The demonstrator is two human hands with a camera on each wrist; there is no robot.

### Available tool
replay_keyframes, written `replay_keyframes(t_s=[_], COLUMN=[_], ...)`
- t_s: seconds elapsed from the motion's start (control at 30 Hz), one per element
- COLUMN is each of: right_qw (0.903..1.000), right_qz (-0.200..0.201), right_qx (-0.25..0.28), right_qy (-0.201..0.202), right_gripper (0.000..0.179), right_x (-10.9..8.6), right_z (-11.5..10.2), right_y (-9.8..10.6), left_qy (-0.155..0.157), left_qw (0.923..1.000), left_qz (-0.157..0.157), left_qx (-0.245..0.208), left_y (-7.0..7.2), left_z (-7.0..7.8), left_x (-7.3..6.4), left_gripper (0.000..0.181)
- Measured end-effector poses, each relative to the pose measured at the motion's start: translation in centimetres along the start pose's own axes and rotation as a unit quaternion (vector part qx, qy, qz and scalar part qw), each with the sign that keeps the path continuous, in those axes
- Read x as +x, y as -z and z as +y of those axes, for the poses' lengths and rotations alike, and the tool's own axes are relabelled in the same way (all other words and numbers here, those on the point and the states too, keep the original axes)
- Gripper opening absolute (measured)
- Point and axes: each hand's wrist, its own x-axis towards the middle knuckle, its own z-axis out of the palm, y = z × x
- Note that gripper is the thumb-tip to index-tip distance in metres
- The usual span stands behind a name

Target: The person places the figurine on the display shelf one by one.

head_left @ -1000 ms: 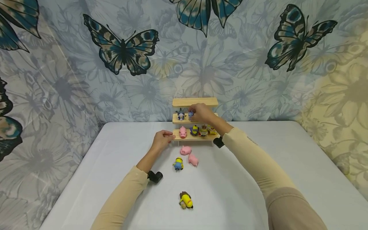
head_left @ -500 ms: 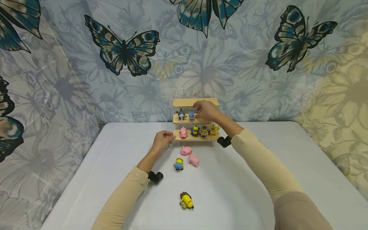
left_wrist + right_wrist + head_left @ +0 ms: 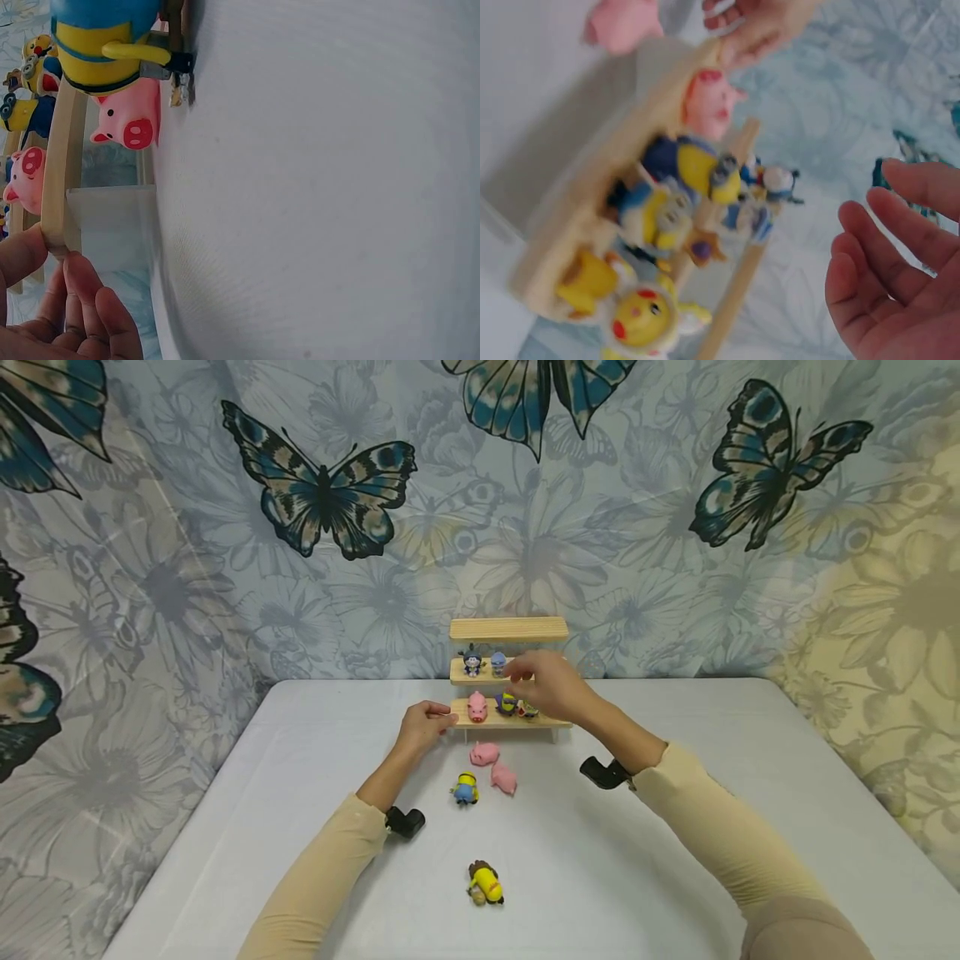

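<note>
A small three-tier wooden display shelf (image 3: pixel 510 629) stands at the back of the table. My left hand (image 3: pixel 423 727) pinches the left end of its lowest tier, thumb above and fingertips below the board (image 3: pixel 66 165). My right hand (image 3: pixel 555 683) hovers in front of the tiers, hiding their right part in the head view; its fingers are relaxed with nothing in them in the right wrist view. On the middle tier stand a dark blue figurine (image 3: pixel 472 662) and a light blue one (image 3: pixel 498 665). The lowest tier bears a pink pig (image 3: pixel 477 707), minion figurines (image 3: pixel 705 171) and a yellow white-hooded figurine (image 3: pixel 641 319).
On the white tablecloth (image 3: pixel 337 893), before the shelf, lie two pink pigs (image 3: pixel 484 753) and a minion in blue (image 3: pixel 466 788). Nearer me lies another yellow minion with brown on its head (image 3: pixel 486 883). A butterfly-patterned cloth (image 3: pixel 540 552) hangs behind the table.
My right hand has let go of the light blue figurine on the middle tier and drawn back, lower and to the right. My left hand has stayed at the shelf's end.
</note>
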Motion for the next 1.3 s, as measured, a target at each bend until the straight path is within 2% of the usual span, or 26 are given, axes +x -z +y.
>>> replay_keyframes(t_s=[0.3,0.53,0.73,1.07,1.3], right_qw=[0.9986,0.9953,0.9925,0.9870,0.9828], right_qz=[-0.033,-0.090,-0.117,-0.154,-0.169], right_qx=[0.034,0.005,0.007,0.000,-0.045], right_qy=[0.024,0.035,0.038,0.047,0.060], right_gripper=[0.015,0.016,0.011,0.017,0.025], right_x=[-4.0,-6.1,-7.4,-8.8,-10.2], right_z=[-1.0,-2.4,-3.0,-4.3,-5.5], right_y=[-1.9,-3.6,-5.2,-7.3,-9.3], left_qy=[-0.010,-0.011,-0.007,-0.020,-0.020], left_qw=[0.9999,0.9999,1.0000,0.9998,0.9998], left_qz=[0.002,0.004,0.002,0.002,0.006], left_qx=[-0.006,-0.008,-0.005,0.003,0.001], left_y=[-0.1,-0.1,-0.2,-0.1,-0.2], left_z=[-0.2,-0.1,-0.2,-0.3,-0.3], left_x=[0.1,0.1,0.0,0.0,-0.1], left_gripper=[0.025,0.025,0.024,0.023,0.022])
